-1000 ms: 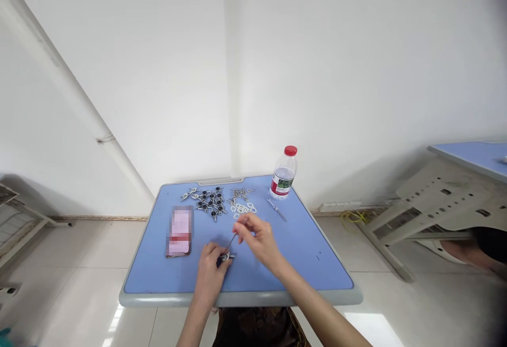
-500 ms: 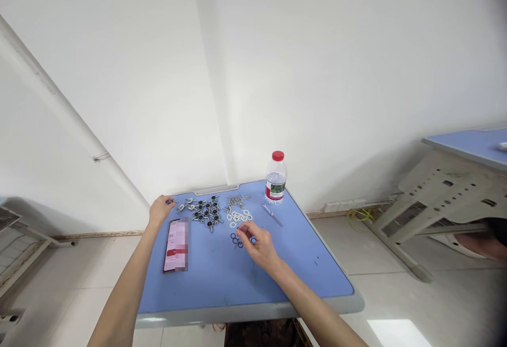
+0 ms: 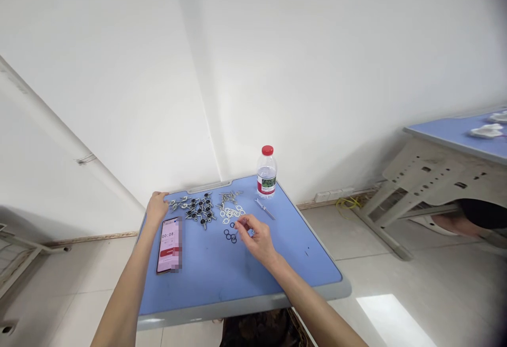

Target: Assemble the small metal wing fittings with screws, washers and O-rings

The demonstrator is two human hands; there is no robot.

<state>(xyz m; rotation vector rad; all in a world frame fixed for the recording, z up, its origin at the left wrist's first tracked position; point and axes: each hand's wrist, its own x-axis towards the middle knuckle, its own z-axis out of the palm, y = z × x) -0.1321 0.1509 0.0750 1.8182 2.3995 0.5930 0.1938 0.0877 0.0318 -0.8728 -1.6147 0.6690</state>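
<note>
My left hand (image 3: 157, 208) is at the back left edge of the blue table, fingers curled beside several metal clamp-like pieces (image 3: 183, 202). What those fingers hold, if anything, is hidden. Over the middle of the table, my right hand (image 3: 255, 238) has its thumb and forefinger pinched together; I cannot make out anything between them. Several black rings (image 3: 227, 232) lie just left of those fingertips. Behind them is a pile of white oval flat gaskets (image 3: 229, 213). Metal parts with black round centres (image 3: 201, 209) lie clustered between the two hands.
A phone (image 3: 169, 245) with a running timer lies at the left of the table (image 3: 206, 283). Small metal pieces (image 3: 229, 197) lie at the back. A thin clear-and-metal tool (image 3: 264, 208) and a red-capped bottle (image 3: 266, 175) are on the right. Another table (image 3: 455, 136) stands further right.
The whole view has shifted, so the table appears slightly further left and higher. My right hand stays pinched near the rings; my left hand keeps to the back left edge. The timer digits now show fully.
</note>
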